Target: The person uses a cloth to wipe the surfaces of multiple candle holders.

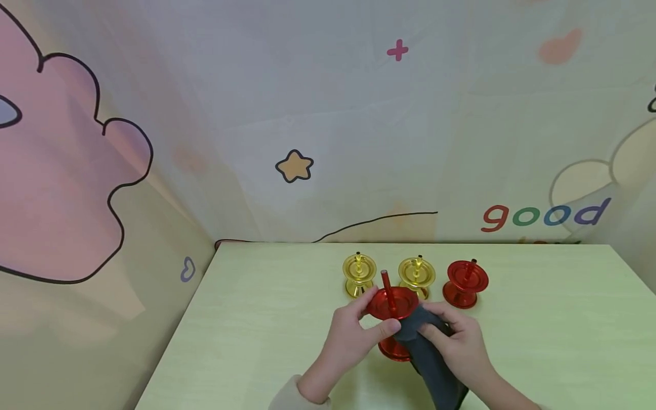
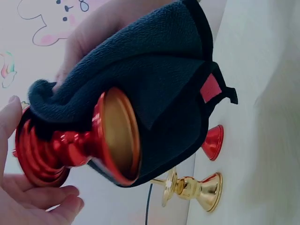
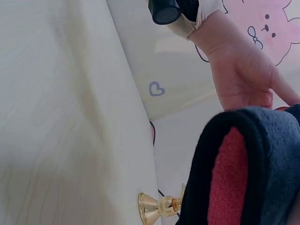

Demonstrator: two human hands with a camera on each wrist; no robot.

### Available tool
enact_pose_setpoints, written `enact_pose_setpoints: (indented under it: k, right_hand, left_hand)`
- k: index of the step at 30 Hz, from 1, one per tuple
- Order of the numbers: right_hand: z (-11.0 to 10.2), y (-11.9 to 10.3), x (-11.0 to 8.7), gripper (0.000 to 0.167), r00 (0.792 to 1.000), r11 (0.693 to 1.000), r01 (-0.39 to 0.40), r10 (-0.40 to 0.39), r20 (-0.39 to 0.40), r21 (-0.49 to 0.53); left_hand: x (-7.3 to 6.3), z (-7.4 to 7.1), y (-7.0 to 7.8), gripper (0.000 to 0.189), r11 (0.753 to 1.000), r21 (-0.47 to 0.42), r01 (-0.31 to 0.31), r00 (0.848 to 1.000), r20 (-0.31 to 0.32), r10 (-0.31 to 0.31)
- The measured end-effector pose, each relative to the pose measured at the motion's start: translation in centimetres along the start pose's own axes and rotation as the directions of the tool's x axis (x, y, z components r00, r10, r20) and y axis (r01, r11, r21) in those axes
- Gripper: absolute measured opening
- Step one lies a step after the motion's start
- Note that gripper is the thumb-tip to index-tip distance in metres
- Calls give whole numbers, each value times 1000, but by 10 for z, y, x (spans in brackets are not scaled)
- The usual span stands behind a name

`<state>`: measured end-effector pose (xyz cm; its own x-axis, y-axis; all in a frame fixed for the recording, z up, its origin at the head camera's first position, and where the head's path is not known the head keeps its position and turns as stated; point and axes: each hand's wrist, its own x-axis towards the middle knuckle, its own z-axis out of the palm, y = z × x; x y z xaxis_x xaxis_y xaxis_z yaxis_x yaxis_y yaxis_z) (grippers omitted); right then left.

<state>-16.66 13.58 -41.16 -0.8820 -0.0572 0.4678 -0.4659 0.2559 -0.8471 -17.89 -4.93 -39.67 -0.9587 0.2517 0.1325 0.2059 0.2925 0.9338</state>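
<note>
My left hand (image 1: 348, 333) holds a red metal candle holder (image 1: 393, 306) by the rim of its dish, thumb in front and fingers behind. The holder is raised over the table, a thin red stem standing up from its dish. In the left wrist view, its hollow base (image 2: 123, 136) shows a gold-coloured inside. My right hand (image 1: 461, 341) pinches a dark blue-grey cloth (image 1: 427, 359) against the right side of the dish, and the rest of the cloth hangs down. Black edging and a pink-red underside (image 3: 229, 183) of the cloth show in the right wrist view.
Behind my hands, two gold candle holders (image 1: 359, 269) and another red candle holder (image 1: 463, 282) stand in a row on the pale table (image 1: 256, 319). A printed wall covering (image 1: 348, 114) rises behind the table's far edge.
</note>
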Motion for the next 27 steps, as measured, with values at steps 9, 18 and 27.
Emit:
enact_pose_setpoints:
  k: [9, 18, 27]
  right_hand:
    - [-1, -3, 1, 28, 999, 998, 25, -26, 23, 64]
    - [-16, 2, 7, 44, 974, 914, -12, -81, 213, 405]
    - [-23, 7, 13, 45, 909, 769, -138, -151, 387, 624]
  left_hand:
    - [4, 1, -4, 59, 968, -252, -20, 999, -47, 8]
    - [2, -4, -4, 68, 873, -468, -141, 969, 116, 218]
    - [-2, -4, 0, 72, 792, -595, -136, 919, 223, 326]
